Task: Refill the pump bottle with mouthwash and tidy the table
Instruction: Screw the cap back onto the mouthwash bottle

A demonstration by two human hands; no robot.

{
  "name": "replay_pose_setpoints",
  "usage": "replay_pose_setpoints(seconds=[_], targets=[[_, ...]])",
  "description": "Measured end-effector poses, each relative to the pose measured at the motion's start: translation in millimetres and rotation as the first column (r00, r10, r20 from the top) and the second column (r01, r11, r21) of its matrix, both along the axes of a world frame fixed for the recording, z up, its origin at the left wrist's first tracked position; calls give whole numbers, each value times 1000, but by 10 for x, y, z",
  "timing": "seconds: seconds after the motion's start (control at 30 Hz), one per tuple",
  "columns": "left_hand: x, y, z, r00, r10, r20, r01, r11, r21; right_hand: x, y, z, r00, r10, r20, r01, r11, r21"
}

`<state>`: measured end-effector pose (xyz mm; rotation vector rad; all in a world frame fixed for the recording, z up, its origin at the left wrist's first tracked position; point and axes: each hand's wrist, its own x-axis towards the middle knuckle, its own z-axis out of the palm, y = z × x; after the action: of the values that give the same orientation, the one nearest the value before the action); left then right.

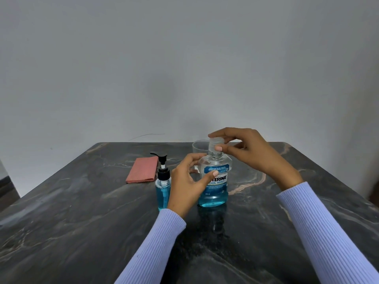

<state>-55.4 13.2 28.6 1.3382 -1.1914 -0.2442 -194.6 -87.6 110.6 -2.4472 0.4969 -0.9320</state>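
The mouthwash bottle (215,189) stands upright in the middle of the dark marble table (82,212), with blue liquid low in it. My left hand (186,187) grips its body from the left, thumb across the label. My right hand (246,150) pinches the clear cap (214,142) at the top of the bottle's neck. Just left of my left hand stands the pump bottle (163,185), with a black pump head and blue liquid inside.
A folded pink cloth (142,170) lies behind and left of the pump bottle. A clear glass (200,148) stands behind the mouthwash bottle, partly hidden. A grey wall rises beyond the table's far edge.
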Motion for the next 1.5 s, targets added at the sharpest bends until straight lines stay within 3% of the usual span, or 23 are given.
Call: replay_pose_setpoints(seconds=[0.17, 0.37, 0.53, 0.73, 0.9, 1.07, 1.5], targets=[[-36, -17, -18, 999, 16, 41, -15, 1000, -20, 26, 37, -132, 984, -104, 144, 97, 994, 58], [-45, -25, -22, 999, 17, 37, -15, 999, -42, -42, 27, -167, 965, 89, 246, -172, 925, 340], [-50, -16, -25, 999, 21, 45, -19, 999, -45, 55, 59, -230, 954, -76, 289, -9, 959, 284], [-55, -13, -19, 999, 26, 39, -25, 999, -30, -64, 6, -204, 934, 92, 345, -236, 883, 405], [-56, -14, -22, 998, 31, 50, -30, 999, -32, -21, -12, -252, 936, 3, 351, -147, 912, 384], [-59, -5, -17, 998, 31, 48, -30, 999, -33, -29, 1, -254, 928, 86, 363, -242, 879, 411], [-43, -21, -35, 998, 23, 53, -22, 999, -34, 4, 13, -268, 915, 27, 403, -204, 892, 403]])
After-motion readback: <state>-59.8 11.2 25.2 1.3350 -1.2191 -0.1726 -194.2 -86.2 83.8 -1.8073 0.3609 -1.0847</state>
